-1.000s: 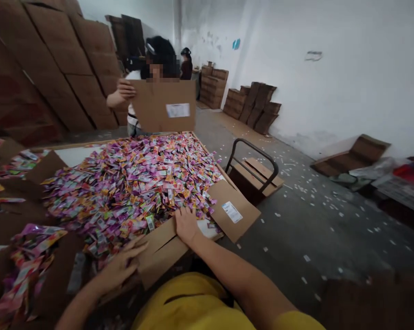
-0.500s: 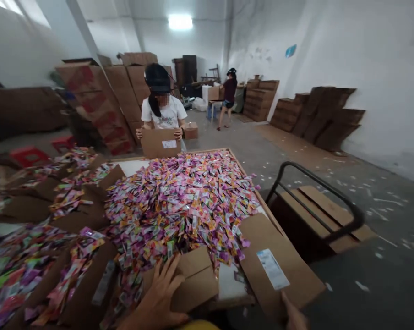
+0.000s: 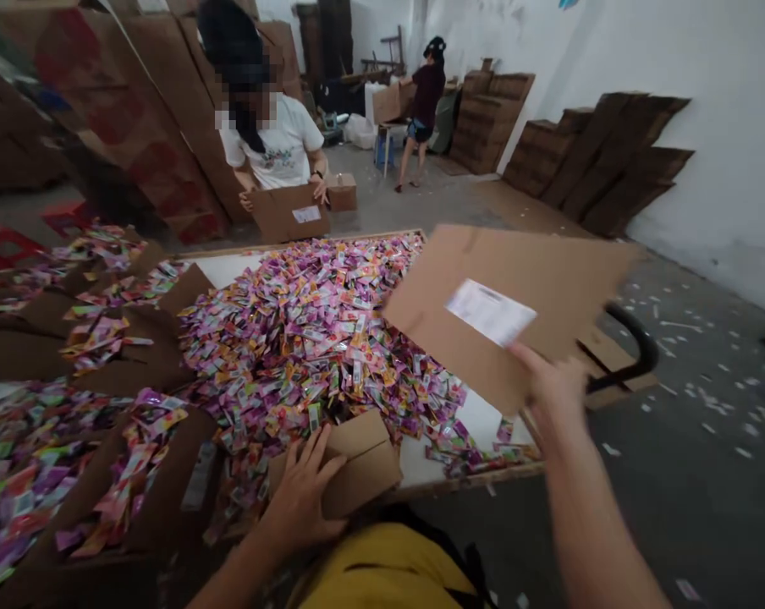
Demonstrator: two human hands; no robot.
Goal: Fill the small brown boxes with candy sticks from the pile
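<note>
Right of centre, the right hand point(image 3: 557, 393) grips a flat cardboard piece point(image 3: 560, 283) whose white label point(image 3: 492, 311) looks too blurred to read; lower centre, the left hand point(image 3: 306, 486) rests on a cardboard box point(image 3: 366, 465). Colourful packets point(image 3: 332, 330) heap the worktop point(image 3: 481, 413) mid-frame.

Hands point(image 3: 303, 492) apart, left fingers point(image 3: 320, 444) spread

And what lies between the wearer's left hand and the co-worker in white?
In the head view, a heap of colourful packets, then the cardboard which that co-worker holds.
</note>
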